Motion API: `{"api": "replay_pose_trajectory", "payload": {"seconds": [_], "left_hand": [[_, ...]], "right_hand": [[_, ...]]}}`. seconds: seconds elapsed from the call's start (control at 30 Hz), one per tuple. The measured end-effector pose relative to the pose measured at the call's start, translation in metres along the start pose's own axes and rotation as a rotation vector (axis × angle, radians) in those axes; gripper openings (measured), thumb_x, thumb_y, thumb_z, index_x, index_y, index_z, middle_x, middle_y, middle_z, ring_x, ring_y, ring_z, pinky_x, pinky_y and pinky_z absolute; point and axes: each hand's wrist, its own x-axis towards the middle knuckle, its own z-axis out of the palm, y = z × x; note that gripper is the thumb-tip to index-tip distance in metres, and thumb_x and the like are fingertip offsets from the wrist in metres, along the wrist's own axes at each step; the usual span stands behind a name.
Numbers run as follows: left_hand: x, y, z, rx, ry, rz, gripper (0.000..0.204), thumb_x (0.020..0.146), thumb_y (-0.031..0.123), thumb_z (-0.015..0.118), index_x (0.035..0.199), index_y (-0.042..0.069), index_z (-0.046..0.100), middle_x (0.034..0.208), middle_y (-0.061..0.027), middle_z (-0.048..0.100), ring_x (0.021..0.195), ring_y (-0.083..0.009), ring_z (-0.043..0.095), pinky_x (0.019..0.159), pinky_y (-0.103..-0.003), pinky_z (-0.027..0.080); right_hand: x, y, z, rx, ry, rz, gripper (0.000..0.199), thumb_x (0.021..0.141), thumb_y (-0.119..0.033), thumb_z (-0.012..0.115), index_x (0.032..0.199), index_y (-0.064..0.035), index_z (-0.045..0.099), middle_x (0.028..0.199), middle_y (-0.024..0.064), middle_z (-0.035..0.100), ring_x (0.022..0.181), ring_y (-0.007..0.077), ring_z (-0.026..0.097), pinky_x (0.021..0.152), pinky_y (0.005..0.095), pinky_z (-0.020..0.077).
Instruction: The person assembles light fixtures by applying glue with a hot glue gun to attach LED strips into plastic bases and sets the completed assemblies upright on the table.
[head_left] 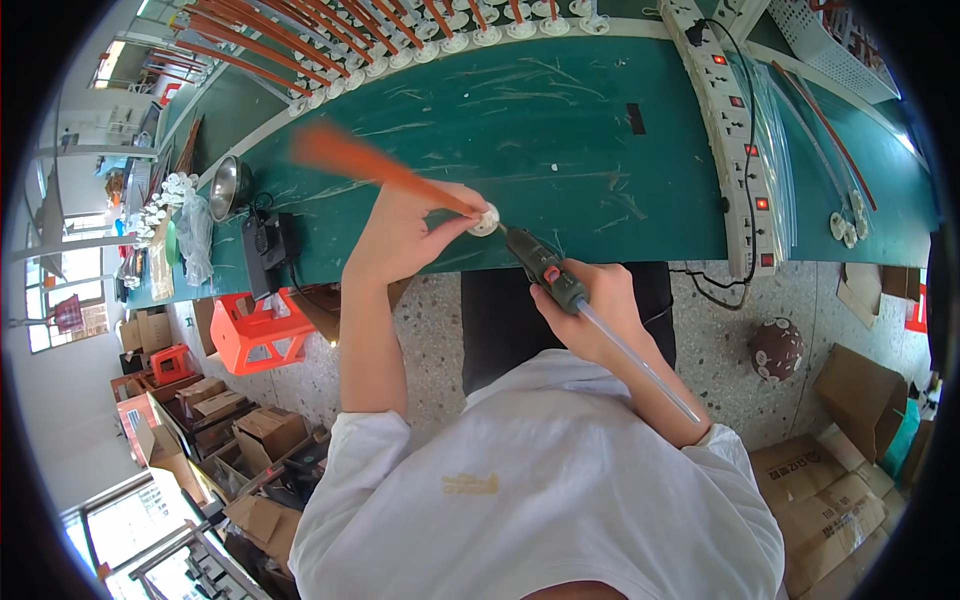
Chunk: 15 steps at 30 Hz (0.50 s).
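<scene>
My left hand (398, 232) is closed around the lower end of an orange-brown stick (350, 158). The far end of the stick points up and left and is smeared by motion. A small white round base (486, 221) sits at its near end, beside my fingertips. In my right hand (602, 312) is a dark green hot glue gun (545, 268), its nozzle close to the white base; whether it touches I cannot tell. A clear glue stick (640, 363) juts from the back of the gun toward my forearm.
Several similar sticks with white bases (455, 42) line the far side of the green table (560, 110). A white power strip (737, 150) with lit red switches runs along the right. At left are a metal bowl (231, 188), a black adapter (266, 245) and a red stool (240, 335).
</scene>
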Motion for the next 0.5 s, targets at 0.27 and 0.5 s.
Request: {"api": "replay_pose_trajectory", "payload": {"seconds": [0.27, 0.5], "left_hand": [[-0.017, 0.004, 0.037, -0.114, 0.479, -0.131, 0.007, 0.083, -0.001, 0.077, 0.088, -0.002, 0.072, 0.083, -0.0104, 0.076, 0.077, -0.0156, 0.075, 0.073, -0.027, 0.058], [-0.026, 0.005, 0.072, -0.207, 0.702, -0.198, 0.008, 0.085, -0.003, 0.076, 0.086, -0.005, 0.069, 0.083, -0.0113, 0.076, 0.078, -0.0143, 0.074, 0.073, -0.026, 0.059]], "right_hand": [[-0.007, 0.005, 0.001, 0.02, 0.015, -0.08, 0.018, 0.078, -0.01, 0.077, 0.074, -0.0013, 0.062, 0.063, 0.0144, 0.06, 0.055, 0.0343, 0.06, 0.052, 0.0383, 0.0468], [-0.006, 0.01, 0.011, 0.05, 0.054, -0.223, 0.017, 0.073, -0.005, 0.077, 0.074, -0.0024, 0.06, 0.063, 0.0116, 0.059, 0.052, 0.0312, 0.059, 0.049, 0.0368, 0.0437]]}}
